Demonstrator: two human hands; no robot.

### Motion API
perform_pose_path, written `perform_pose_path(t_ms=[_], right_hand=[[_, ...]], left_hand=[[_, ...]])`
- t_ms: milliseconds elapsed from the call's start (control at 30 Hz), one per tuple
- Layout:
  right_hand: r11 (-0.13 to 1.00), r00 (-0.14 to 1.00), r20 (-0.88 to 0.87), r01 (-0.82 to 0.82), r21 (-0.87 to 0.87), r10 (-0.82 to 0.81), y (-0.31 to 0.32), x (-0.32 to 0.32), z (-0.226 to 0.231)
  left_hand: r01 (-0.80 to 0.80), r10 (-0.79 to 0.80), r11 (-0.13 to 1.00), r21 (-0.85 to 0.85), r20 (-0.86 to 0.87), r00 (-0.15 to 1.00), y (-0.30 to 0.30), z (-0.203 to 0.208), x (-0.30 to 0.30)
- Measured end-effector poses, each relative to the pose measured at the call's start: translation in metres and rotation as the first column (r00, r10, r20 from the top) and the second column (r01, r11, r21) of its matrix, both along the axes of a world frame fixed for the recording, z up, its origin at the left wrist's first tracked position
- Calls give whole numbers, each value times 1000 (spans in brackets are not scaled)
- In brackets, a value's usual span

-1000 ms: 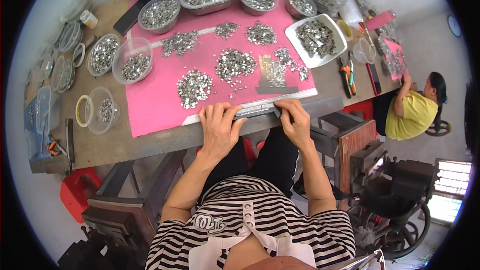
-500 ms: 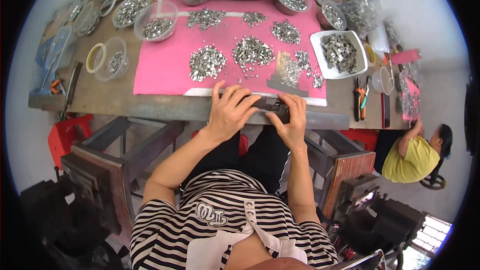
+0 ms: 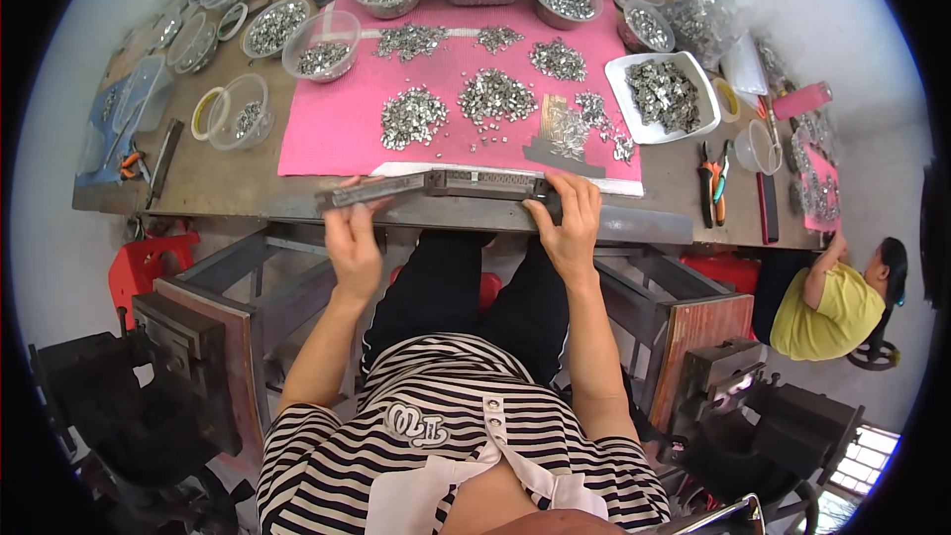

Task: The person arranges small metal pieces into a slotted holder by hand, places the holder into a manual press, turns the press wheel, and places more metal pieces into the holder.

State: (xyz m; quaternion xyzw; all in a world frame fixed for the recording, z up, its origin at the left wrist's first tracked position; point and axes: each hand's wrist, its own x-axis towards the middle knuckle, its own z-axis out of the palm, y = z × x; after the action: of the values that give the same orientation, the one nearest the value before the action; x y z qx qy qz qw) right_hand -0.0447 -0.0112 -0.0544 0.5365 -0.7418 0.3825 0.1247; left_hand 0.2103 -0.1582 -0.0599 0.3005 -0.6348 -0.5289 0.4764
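Far left: surface (image 3: 228,178) carries a blue sheet (image 3: 114,188) with an orange-handled tool (image 3: 131,168); a red stool (image 3: 134,272) stands below the edge. Next, a narrow dark strip (image 3: 166,160), then a yellow tape roll (image 3: 198,119) just beside a clear round tub (image 3: 233,137), a few silvery pieces inside.

Left hand (image 3: 355,248), blurred, closes on the left end of a two-section metal bar (image 3: 485,183), fingers showing on both sides of it; exact thumb placement cannot be told. Bar is dark grey, at the near edge of the surface, in front of the person. Long axis crosswise, left to right, bent at a dark middle block. Left section slants, free end pointing left and a little toward the person; right section lies nearly level, dipping slightly rightward, with a row of small light marks along it. Whether the bar rests on the edge cannot be told.

Beyond it, pink mat (image 3: 337,139) with heaps of silvery metal pieces (image 3: 495,97). Right hand (image 3: 570,223) pinches the dark block at the bar's right end, thumb on the near side, fingers over the far side.

Rightward: white square tray (image 3: 684,137), filled with pieces; orange-handled pliers (image 3: 707,193); far right, a seated co-worker in a yellow top (image 3: 827,312).
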Motion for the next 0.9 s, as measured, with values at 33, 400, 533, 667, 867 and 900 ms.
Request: perform_pose_path(t_ms=[33, 400, 533, 667, 867, 900], right_hand=[[1000, 1000, -17, 8, -1, -8, 0, 0, 0], [998, 999, -6, -33, 52, 33, -4, -6, 23], [994, 986, -139, -81, 78, 91, -20, -11, 25], [974, 940, -271, -175, 143, 208, -20, -24, 28], [957, 903, -320, -288, 43, 286, -27, -57, 42], [984, 904, -400, -175, -28, 150, -28, -73, 52]], left_hand=[[47, -34, 971, 236, -57, 998, -3, -1, 8], [251, 76, 724, -643, 435, 897, -4, 27, -69], [347, 87, 687, -638, 547, 833, -9, 14, -79], [381, 51, 676, -631, 555, 830, -13, 16, -77], [337, 123, 678, -654, 552, 824, -13, 13, -76], [321, 143, 675, -665, 544, 827, -13, 12, -76]])
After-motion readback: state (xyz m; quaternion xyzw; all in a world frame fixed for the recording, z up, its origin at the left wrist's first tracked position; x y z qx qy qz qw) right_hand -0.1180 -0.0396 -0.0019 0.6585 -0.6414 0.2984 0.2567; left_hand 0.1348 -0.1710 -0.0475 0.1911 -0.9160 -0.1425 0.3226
